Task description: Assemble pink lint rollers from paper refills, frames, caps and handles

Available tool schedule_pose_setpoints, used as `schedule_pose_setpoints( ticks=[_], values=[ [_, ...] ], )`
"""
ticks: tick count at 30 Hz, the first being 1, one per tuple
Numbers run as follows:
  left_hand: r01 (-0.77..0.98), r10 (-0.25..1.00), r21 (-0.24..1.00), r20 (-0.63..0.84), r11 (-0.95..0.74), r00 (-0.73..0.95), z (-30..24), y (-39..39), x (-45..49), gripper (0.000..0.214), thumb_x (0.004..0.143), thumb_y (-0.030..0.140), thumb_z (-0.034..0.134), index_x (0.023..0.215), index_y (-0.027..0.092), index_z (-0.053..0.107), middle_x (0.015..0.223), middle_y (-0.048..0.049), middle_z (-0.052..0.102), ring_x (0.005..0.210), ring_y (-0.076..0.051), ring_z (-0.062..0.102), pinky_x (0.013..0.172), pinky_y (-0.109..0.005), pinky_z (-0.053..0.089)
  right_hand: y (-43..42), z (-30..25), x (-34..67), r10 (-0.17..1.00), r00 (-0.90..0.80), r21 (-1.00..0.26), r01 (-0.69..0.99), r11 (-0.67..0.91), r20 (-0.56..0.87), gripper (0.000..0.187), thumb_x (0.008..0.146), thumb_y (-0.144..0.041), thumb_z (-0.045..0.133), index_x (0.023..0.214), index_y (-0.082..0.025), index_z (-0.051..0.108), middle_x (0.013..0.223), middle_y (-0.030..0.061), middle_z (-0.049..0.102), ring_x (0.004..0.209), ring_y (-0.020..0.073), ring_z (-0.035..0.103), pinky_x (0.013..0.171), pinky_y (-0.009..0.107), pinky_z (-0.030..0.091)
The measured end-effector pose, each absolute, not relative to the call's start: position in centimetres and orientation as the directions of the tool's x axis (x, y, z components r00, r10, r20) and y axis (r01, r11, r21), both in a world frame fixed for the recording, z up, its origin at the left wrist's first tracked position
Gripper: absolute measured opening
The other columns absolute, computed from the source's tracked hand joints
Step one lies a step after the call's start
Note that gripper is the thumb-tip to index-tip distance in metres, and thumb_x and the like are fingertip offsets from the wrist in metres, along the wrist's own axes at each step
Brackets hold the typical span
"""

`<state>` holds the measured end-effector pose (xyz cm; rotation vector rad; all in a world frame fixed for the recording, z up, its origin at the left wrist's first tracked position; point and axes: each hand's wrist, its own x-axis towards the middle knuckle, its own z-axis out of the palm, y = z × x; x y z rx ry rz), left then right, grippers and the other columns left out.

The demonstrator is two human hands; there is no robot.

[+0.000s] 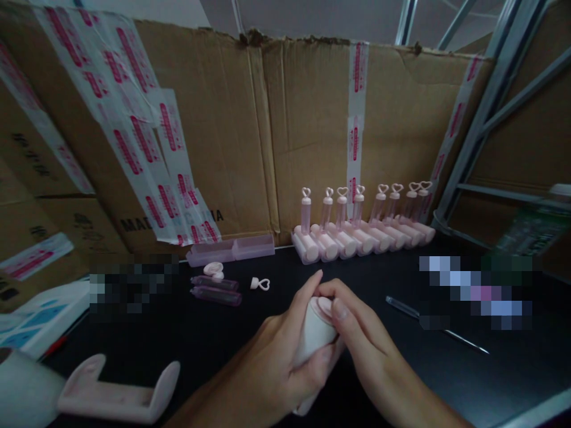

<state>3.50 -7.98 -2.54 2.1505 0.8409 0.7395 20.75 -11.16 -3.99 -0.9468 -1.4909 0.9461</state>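
Observation:
My left hand [285,351] is wrapped round a white roller [314,336] with a pink end cap, held above the black table [200,339]. The fingers of my right hand [357,333] press on the roller's pink end from the right. Both hands sit low in the middle of the view. A pink U-shaped holder [116,395] lies at the lower left. Two clear pink tubes [216,289], a pink heart-topped cap [260,284] and a small pink disc [213,269] lie beyond my hands.
A row of several finished pink rollers with heart-topped handles [361,229] stands against the cardboard wall [250,137]. A clear pink tray [231,249] lies left of them. A thin clear rod [435,324] rests on the right. A metal rack [491,119] rises at the right.

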Motion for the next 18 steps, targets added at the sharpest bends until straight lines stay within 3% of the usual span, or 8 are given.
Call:
schedule_pose_setpoints(
  ticks=[3, 7, 9, 12, 15, 18],
  values=[
    [0.248, 0.763, 0.850, 0.243, -0.465, 0.599, -2.5, -7.7, 3.6, 0.070, 0.094, 0.038, 0.058, 0.157, 0.025, 0.031, 0.118, -0.0070, 0.071, 0.093, -0.023, 0.069, 0.082, -0.030, 0.052, -10.6, -5.0, 21.1, 0.950, -0.092, -0.954, -0.019, 0.298, 0.298, 0.047, 0.104, -0.060, 0.031, 0.124, -0.026, 0.056, 0.111, 0.0040, 0.065, 0.096, 0.0193, 0.061, 0.081, 0.030, 0.048],
    [-0.063, 0.923, 0.971, 0.240, -0.231, 0.302, -2.5, -7.1, 4.0, 0.055, 0.090, 0.040, 0.064, 0.141, 0.022, 0.050, 0.105, -0.0061, 0.072, 0.088, -0.021, 0.069, 0.079, -0.031, 0.056, -8.5, -5.0, 22.2, 0.968, -0.049, -0.969, 0.010, 0.248, 0.247, 0.053, 0.102, -0.063, 0.032, 0.130, -0.023, 0.052, 0.117, 0.0072, 0.065, 0.076, 0.0166, 0.060, 0.064, 0.029, 0.047],
    [-0.322, 0.979, 0.946, 0.100, -0.038, 0.178, -2.4, -6.7, 4.1, 0.046, 0.093, 0.042, 0.058, 0.133, 0.019, 0.053, 0.096, -0.0066, 0.071, 0.081, -0.022, 0.069, 0.075, -0.035, 0.060, -6.9, -4.4, 22.7, 0.968, -0.037, -0.964, 0.095, 0.249, 0.247, 0.051, 0.100, -0.062, 0.039, 0.122, -0.020, 0.057, 0.116, 0.0083, 0.064, 0.071, 0.0151, 0.059, 0.060, 0.029, 0.045],
    [-0.570, 0.975, 0.795, -0.121, 0.208, 0.187, -2.3, -6.2, 4.0, 0.041, 0.097, 0.045, 0.047, 0.120, 0.012, 0.057, 0.089, -0.0095, 0.070, 0.073, -0.021, 0.070, 0.073, -0.042, 0.063, -4.1, -3.7, 22.8, 0.961, -0.068, -0.937, 0.212, 0.276, 0.268, 0.044, 0.099, -0.055, 0.044, 0.109, -0.017, 0.063, 0.109, 0.0083, 0.066, 0.068, 0.0152, 0.059, 0.057, 0.029, 0.044],
    [-0.568, 0.956, 0.774, -0.172, 0.280, 0.237, -2.3, -6.2, 3.7, 0.033, 0.093, 0.039, 0.058, 0.114, 0.015, 0.054, 0.076, -0.0057, 0.068, 0.058, -0.018, 0.066, 0.061, -0.038, 0.063, -1.4, -3.5, 21.7, 0.917, -0.193, -0.855, 0.335, 0.397, 0.350, 0.030, 0.096, -0.043, 0.051, 0.092, -0.018, 0.066, 0.090, 0.0053, 0.069, 0.071, 0.0171, 0.060, 0.063, 0.029, 0.046],
    [-0.521, 0.935, 0.816, -0.065, 0.251, 0.349, -2.6, -6.6, 3.5, 0.032, 0.089, 0.035, 0.063, 0.111, 0.020, 0.048, 0.068, -0.0025, 0.066, 0.051, -0.018, 0.065, 0.051, -0.034, 0.060, 0.3, -3.7, 19.1, 0.855, -0.331, -0.786, 0.356, 0.505, 0.399, 0.015, 0.086, -0.033, 0.062, 0.081, -0.020, 0.066, 0.081, 0.0034, 0.069, 0.078, 0.0204, 0.064, 0.071, 0.031, 0.051]
  ],
)
